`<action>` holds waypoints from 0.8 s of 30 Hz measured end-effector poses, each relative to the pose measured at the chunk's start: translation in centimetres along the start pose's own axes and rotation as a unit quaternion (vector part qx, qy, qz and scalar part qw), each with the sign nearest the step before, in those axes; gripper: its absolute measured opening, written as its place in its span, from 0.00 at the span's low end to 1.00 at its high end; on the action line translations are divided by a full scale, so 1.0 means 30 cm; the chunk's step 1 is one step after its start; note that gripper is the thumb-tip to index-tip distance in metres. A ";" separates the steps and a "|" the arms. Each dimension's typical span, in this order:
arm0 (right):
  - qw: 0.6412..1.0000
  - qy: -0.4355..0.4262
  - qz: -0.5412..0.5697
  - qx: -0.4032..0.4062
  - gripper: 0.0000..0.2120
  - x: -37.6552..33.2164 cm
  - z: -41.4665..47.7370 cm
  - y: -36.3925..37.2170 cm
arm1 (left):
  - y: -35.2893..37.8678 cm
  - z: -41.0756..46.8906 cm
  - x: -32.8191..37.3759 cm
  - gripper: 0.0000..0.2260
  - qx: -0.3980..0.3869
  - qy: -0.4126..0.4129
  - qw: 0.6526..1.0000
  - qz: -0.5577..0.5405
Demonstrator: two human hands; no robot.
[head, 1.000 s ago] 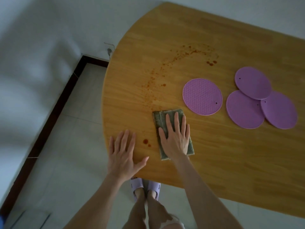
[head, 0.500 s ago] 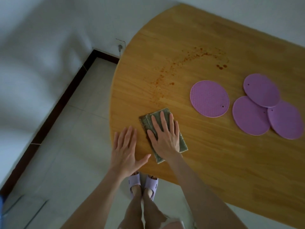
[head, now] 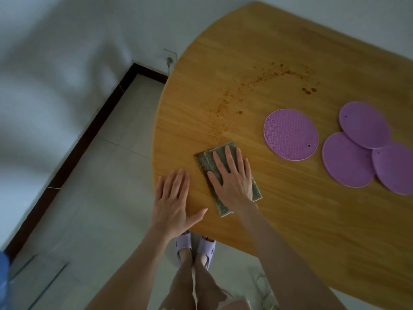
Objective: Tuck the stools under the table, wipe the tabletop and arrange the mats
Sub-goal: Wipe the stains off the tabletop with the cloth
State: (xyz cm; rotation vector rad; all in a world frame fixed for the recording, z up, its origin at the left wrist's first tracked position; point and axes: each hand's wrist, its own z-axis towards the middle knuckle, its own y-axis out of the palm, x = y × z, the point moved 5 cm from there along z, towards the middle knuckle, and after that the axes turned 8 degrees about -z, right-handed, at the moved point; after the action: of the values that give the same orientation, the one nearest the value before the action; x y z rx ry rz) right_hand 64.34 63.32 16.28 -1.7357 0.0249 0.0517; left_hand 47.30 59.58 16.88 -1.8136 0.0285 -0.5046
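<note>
A folded grey-green cloth (head: 206,158) lies on the wooden tabletop (head: 290,220) near its rounded left end. My right hand (head: 232,180) presses flat on the cloth, fingers spread. My left hand (head: 174,204) rests flat and empty on the table edge just left of it. A trail of reddish-brown spots (head: 225,104) arcs across the wood beyond the cloth, ending in darker drops (head: 309,90). Several round purple mats lie to the right: one textured mat (head: 290,134) apart, and three smooth mats (head: 348,159) overlapping. No stools are in view.
Pale tiled floor (head: 93,198) with a dark skirting strip runs along the white wall on the left. A wall socket (head: 169,59) sits beside the table's far edge. My feet in lilac slippers (head: 196,245) stand at the table's near edge. A pale cord lies on the floor.
My right hand slid the cloth left along the near edge, over the reddish drops that lay between my hands, then a little back toward the right. My left hand stayed in place.
</note>
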 end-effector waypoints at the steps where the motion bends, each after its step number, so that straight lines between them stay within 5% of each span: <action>1: 1.000 0.011 0.003 -0.003 0.29 0.013 -0.006 0.001 | -0.001 0.000 -0.001 0.44 0.001 0.000 1.000 0.001; 9: 0.999 0.039 0.012 -0.022 0.29 0.049 0.051 -0.010 | -0.039 0.081 0.041 0.39 0.047 -0.019 0.998 -0.030; 24: 0.996 0.089 0.013 -0.008 0.30 0.142 0.170 -0.032 | -0.056 0.334 0.004 0.42 0.004 -0.027 0.999 0.035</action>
State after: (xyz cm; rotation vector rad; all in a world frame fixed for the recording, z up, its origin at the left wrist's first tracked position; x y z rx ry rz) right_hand 68.53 68.55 16.20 -1.7522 0.1782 -0.0855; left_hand 50.54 69.18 16.33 -1.8111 0.0530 -0.4045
